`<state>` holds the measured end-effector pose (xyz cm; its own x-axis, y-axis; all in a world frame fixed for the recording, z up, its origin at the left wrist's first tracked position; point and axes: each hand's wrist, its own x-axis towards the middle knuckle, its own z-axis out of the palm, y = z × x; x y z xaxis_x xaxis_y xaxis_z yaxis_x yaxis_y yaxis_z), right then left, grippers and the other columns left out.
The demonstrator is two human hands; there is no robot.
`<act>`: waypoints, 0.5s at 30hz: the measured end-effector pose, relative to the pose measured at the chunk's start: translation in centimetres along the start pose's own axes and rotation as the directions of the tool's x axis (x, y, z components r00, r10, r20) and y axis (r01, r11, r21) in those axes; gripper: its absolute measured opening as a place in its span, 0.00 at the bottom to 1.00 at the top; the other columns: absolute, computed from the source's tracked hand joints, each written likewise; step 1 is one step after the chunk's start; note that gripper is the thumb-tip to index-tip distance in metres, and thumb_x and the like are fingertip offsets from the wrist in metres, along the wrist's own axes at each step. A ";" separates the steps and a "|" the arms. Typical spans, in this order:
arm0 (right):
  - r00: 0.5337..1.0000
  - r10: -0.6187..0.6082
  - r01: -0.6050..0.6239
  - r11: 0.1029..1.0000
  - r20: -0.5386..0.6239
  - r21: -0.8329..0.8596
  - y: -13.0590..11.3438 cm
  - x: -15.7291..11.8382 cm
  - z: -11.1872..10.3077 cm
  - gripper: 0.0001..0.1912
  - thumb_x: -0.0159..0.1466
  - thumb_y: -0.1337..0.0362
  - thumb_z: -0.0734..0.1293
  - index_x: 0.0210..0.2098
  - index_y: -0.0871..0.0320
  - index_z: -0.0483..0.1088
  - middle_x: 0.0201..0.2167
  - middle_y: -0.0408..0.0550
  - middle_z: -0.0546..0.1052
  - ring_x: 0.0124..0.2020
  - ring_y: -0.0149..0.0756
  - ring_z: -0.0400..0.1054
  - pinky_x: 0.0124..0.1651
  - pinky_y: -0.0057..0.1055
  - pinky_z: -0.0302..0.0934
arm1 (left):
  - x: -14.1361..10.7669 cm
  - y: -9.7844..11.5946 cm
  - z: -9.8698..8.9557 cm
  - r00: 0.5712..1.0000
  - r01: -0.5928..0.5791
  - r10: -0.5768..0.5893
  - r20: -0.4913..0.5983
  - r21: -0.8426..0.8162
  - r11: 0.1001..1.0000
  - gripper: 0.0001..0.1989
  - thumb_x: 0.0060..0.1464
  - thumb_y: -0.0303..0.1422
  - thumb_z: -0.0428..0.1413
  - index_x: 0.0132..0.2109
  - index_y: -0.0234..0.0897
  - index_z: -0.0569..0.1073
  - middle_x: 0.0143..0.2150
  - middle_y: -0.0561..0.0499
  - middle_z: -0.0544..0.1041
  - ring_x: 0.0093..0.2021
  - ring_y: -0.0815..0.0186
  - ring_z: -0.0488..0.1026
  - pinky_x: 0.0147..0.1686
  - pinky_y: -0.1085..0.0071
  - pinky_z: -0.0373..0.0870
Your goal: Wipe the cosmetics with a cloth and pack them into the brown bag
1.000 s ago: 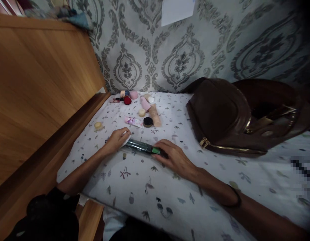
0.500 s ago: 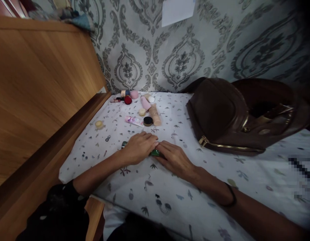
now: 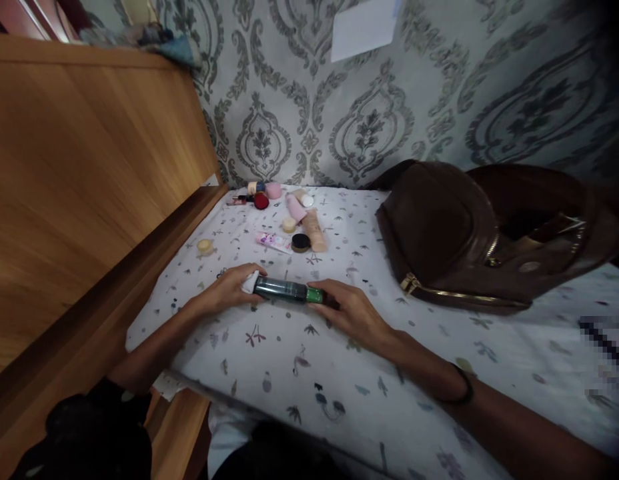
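Note:
A dark, see-through bottle (image 3: 280, 289) with a bright green band (image 3: 314, 295) at its right end lies level between my hands, just over the sheet. My right hand (image 3: 352, 310) grips that green end, thumb and fingers closed round it. At the opposite end my left hand (image 3: 234, 287) pinches a crumpled white tissue or cloth (image 3: 250, 283) against the bottle. Whether the left fingers touch the bottle itself is hidden. Beyond my hands lie a black-lidded jar (image 3: 300, 243), a pink-and-white tube (image 3: 273, 241) and a beige tube (image 3: 315, 231).
A brown bag (image 3: 439, 233) stands open at the right. Further cosmetics, among them a red round item (image 3: 261, 201) and a pink jar (image 3: 273, 191), sit near the wall. A small cream-coloured pot (image 3: 205, 247) is at the left, beside the wooden panel (image 3: 99, 153).
My left hand has slid left along the bottle, from its middle to its left end, uncovering the bottle and the white piece. My right hand keeps its grip. The view has shifted slightly.

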<state>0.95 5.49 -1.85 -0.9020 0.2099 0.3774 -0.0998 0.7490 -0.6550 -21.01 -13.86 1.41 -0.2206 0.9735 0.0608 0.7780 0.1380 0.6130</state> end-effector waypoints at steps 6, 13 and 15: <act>0.961 0.278 -0.244 0.833 0.006 0.496 -1.4 1.1 -0.2 0.19 0.59 0.50 0.70 0.41 0.59 0.74 0.29 0.44 0.75 0.28 0.34 0.67 0.31 0.31 0.62 | 1.0 1.9 -0.1 0.963 -0.007 -0.104 -0.249 -0.407 0.914 0.21 0.55 0.46 0.58 0.47 0.35 0.70 0.34 0.54 0.71 0.32 0.67 0.69 0.32 0.75 0.66; 0.829 0.461 -0.452 0.215 0.318 0.866 -3.3 1.1 -0.2 0.24 0.49 0.47 0.77 0.27 0.60 0.67 0.21 0.42 0.70 0.19 0.22 0.53 0.20 0.23 0.43 | 3.7 5.4 -1.1 0.922 -0.115 -0.051 -0.385 -0.397 0.911 0.22 0.60 0.52 0.48 0.39 0.36 0.71 0.29 0.54 0.66 0.26 0.70 0.62 0.23 0.76 0.61; 0.804 0.441 -0.481 0.088 0.399 0.872 -3.1 0.7 -0.3 0.24 0.48 0.49 0.78 0.26 0.60 0.66 0.20 0.41 0.68 0.18 0.21 0.51 0.20 0.23 0.40 | 4.3 5.7 -1.2 0.928 -0.104 -0.060 -0.369 -0.409 0.907 0.24 0.59 0.54 0.49 0.34 0.36 0.69 0.27 0.54 0.65 0.26 0.70 0.61 0.25 0.76 0.60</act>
<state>0.76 3.50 0.58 -0.9368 0.2483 -0.2466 0.0587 -0.5832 -0.8102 -18.22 -9.06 6.09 -0.4680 0.8275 0.3103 0.4877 -0.0509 0.8715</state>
